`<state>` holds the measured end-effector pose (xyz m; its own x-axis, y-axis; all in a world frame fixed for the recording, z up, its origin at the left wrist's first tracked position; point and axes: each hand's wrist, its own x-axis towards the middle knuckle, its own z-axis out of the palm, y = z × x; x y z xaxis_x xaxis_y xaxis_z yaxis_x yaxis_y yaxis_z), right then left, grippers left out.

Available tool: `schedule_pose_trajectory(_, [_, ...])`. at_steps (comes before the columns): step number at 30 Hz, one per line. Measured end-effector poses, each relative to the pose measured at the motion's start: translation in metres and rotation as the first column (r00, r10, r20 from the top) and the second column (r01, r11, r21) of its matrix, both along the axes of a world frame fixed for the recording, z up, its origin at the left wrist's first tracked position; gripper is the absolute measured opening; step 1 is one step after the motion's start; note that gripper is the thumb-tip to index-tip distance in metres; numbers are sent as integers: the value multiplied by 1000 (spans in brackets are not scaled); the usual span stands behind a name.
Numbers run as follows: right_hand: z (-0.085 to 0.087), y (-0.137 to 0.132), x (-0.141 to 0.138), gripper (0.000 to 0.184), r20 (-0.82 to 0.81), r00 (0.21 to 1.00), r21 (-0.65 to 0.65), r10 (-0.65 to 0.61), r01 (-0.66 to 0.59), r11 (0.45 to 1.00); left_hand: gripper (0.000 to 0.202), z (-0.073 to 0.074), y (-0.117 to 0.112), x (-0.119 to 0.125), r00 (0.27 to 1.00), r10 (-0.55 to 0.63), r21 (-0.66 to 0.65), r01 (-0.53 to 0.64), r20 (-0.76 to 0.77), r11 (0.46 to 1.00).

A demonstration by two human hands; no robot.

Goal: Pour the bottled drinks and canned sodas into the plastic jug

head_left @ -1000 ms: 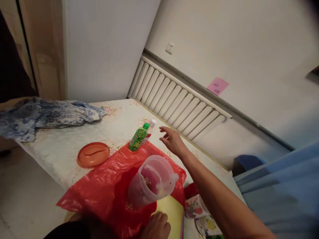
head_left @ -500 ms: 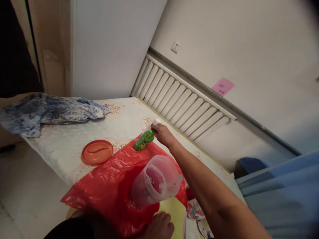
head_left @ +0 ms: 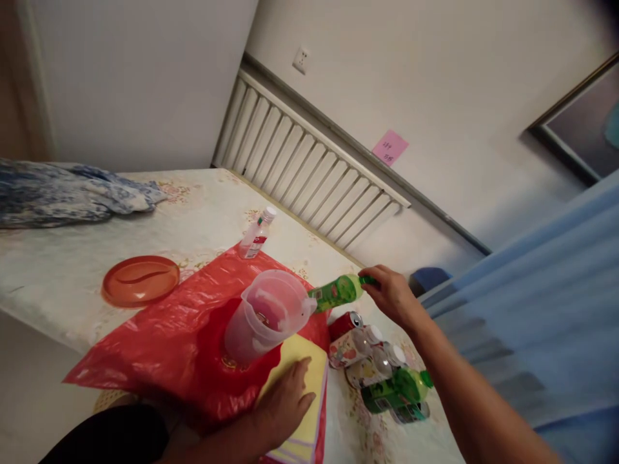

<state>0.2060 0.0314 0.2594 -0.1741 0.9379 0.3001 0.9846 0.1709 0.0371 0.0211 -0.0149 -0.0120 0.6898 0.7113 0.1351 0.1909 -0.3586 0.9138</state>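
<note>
At the far left, a blue-and-white patterned cloth (head_left: 72, 193) lies crumpled on a white, floral-printed table cover (head_left: 53, 270). To its right, a round, orange-red disc with a curved line across its face (head_left: 140, 281) lies flat, just beside the edge of a glossy red plastic sheet (head_left: 159, 341). A clear plastic bottle with a white cap and a red-and-white label (head_left: 256, 238) stands at the sheet's far corner. Nearer, a translucent, open-topped plastic pitcher (head_left: 239, 332) stands on the sheet.

The left hand (head_left: 283, 403) rests on a flat yellow stack with purple edges (head_left: 309, 370); its fingers are extended, thumb apart, with nothing gripped. Right of the pitcher, the right hand (head_left: 389, 293) holds a green plastic bottle (head_left: 336, 293) by its cap, fingers closed. The bottle is tilted, base toward the pitcher's rim; contact between them cannot be determined.

Below the right hand, a red metal can (head_left: 345, 325), a white-capped bottle with a fruit-patterned label (head_left: 351, 348), a second white-capped bottle (head_left: 371, 368) and a green-capped bottle (head_left: 396, 390) lie close together. A light blue curtain (head_left: 527, 309) hangs at the far right.
</note>
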Motion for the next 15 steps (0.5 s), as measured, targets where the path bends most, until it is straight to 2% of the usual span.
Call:
schedule_pose_trajectory(3, [-1, -41, 5, 16, 3, 999, -93, -37, 37, 995, 68, -8, 3, 11, 974, 178, -114, -162, 140, 980])
schedule_pose_trajectory(6, [-3, -72, 1, 15, -41, 998, -197, -51, 42, 979, 79, -10, 8, 14, 943, 228, -134, -200, 243, 971])
schedule_pose_trajectory(10, [-9, -95, -19, 18, -108, 994, -312, -20, -15, 950, 88, 2, 11, 8, 957, 136, -95, -115, 256, 989])
schedule_pose_trajectory(15, [-20, -102, -51, 19, -164, 985, -368, 45, -103, 924, 87, 19, 11, -1, 970, 3, -54, 11, 244, 999])
